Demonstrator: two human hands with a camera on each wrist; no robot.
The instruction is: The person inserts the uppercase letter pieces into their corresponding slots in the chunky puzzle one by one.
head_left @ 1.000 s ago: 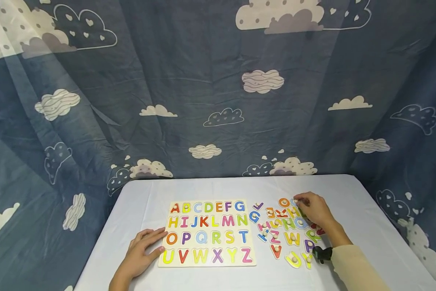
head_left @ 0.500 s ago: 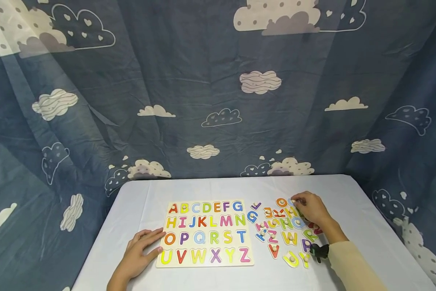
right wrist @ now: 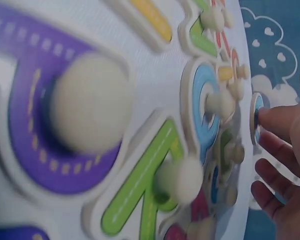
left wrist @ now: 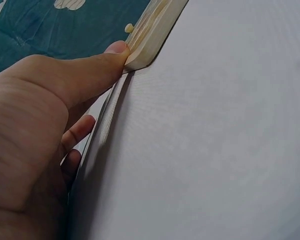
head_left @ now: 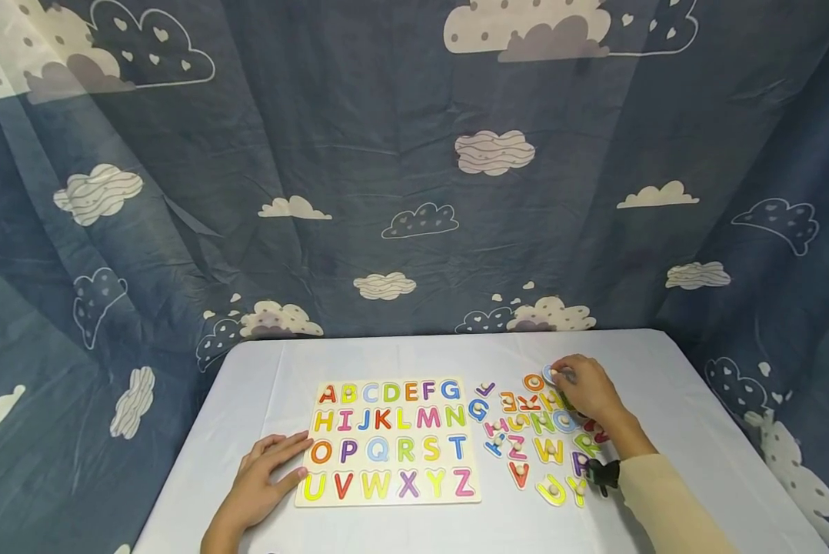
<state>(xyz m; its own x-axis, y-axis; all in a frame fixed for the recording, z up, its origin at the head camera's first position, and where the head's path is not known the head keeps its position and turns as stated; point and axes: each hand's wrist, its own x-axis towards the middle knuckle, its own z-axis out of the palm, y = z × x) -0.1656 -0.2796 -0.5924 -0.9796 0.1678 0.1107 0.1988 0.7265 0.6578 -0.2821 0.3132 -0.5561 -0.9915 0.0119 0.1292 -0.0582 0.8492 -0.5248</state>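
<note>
"Movement is showing among the loose letters [head_left: 551, 451], isn't it?"

"Yes. The right hand [head_left: 590, 388] is pinching a light blue piece [head_left: 547, 372], which is sitting slightly farther out, beside the orange O [head_left: 534, 382], than half a second ago. It seems to be leaving the table [head_left: 705, 446]; in the right wrist view it is showing partly against the backdrop [right wrist: 275, 55]."

"What is that meaning for the work?"

"I'm judging that one piece is being picked out while the rest are lying scattered to the right of the board [head_left: 391, 498]. Knobbed letters A [head_left: 327, 394] and B [head_left: 348, 394] are sitting in its top row, and I'm seeing no other knobs there, so the work is looking early."

"And the left hand [head_left: 262, 481]?"

"It is resting at the board's left edge, fingers fairly straight, thumb touching the near corner."

"What is proving hard to read?"

"The right fingertips are covering part of the light blue piece, so I'm not managing to name its letter. That hand is also blocking some letters beneath it. In the right wrist view, the nearest purple piece [right wrist: 75, 182] is blurring and running off the left side."
</note>
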